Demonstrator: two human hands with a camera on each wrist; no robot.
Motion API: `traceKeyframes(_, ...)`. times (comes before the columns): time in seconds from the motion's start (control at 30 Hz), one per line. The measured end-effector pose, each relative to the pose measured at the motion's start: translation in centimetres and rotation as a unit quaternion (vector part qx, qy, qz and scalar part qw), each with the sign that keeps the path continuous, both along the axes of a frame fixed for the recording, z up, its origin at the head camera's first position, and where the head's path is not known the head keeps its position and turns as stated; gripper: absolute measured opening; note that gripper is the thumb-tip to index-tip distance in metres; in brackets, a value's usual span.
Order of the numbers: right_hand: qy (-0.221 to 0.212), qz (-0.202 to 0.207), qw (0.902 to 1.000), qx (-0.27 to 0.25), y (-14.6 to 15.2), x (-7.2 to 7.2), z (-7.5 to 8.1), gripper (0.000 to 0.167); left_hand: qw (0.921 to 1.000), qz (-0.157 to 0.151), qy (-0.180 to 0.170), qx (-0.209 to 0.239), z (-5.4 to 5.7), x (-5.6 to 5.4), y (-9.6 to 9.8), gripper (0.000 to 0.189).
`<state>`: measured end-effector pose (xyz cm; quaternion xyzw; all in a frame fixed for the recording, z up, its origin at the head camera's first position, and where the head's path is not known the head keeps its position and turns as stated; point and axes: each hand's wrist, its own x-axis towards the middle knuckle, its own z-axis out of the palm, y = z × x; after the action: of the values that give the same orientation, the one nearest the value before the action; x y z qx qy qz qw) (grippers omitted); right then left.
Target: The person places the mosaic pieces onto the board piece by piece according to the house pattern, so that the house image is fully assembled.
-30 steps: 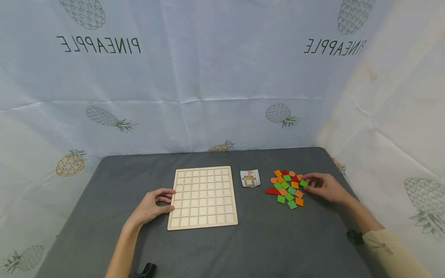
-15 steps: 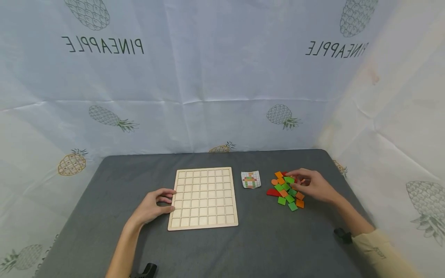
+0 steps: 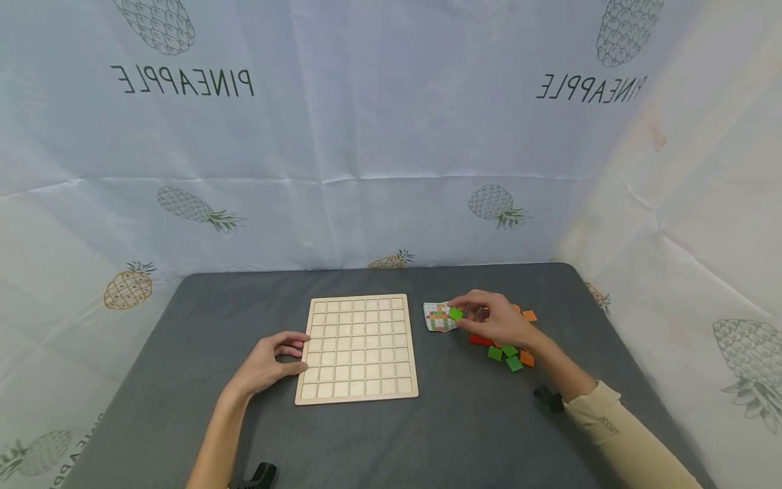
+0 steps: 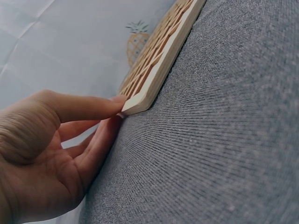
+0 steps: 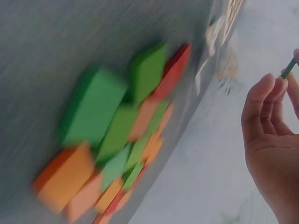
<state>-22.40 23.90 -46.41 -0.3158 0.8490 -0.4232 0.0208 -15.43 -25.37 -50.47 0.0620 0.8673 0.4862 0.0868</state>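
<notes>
A pale wooden grid board (image 3: 357, 349) lies flat on the table, its squares bare. At its left edge my left hand (image 3: 263, 365) holds the rim with thumb and fingertips; the left wrist view shows the thumb (image 4: 93, 108) at the board's edge (image 4: 156, 77). My right hand (image 3: 497, 319) pinches a small green square tile (image 3: 455, 313) between thumb and fingers, over the right side of a printed pattern card (image 3: 436, 318). Beneath and behind that hand lie loose tiles, partly hidden: green tiles (image 5: 96, 107), orange tiles (image 5: 65, 177) and a red piece (image 3: 480, 339).
The grey cloth-covered table (image 3: 366, 448) ends at a white curtain (image 3: 342, 224) printed with pineapples, which also hangs at both sides. A black strap end (image 3: 264, 474) shows by my left wrist, and a black device (image 3: 548, 398) by my right.
My right hand has carried the green tile leftward from the pile's right side, across the pile to the card. My left hand and the board have stayed in place.
</notes>
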Motion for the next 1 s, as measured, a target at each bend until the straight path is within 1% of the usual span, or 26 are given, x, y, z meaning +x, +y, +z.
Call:
traceKeyframes(0.23, -0.001, 0.021, 0.9998, 0.003, -4.2, -0.5, -0.2, 0.035, 0.9999, -0.005, 0.011, 0.002, -0.1, -0.1, -0.1, 0.060)
traceKeyframes(0.5, -0.036, 0.055, 0.9978, 0.001, -8.0, -0.9, -0.3, 0.037, 0.9999, -0.001, 0.011, 0.000, -0.2, 0.0, 0.0, 0.059)
traceKeyframes(0.6, -0.047, 0.067, 0.9967, 0.000, -9.4, -0.9, -0.6, 0.039, 1.0000, 0.001, 0.009, -0.001, -0.2, 0.1, -0.1, 0.060)
traceKeyframes(0.77, -0.044, 0.080, 0.9958, 0.006, -11.7, -1.1, -1.1, 0.040, 1.0000, 0.000, 0.007, 0.001, -0.1, 0.3, -0.1, 0.060)
traceKeyframes(1.0, -0.051, 0.102, 0.9935, -0.006, -14.3, -1.3, -2.3, 0.038, 0.9999, 0.004, -0.002, 0.011, -0.1, 0.1, 0.0, 0.058)
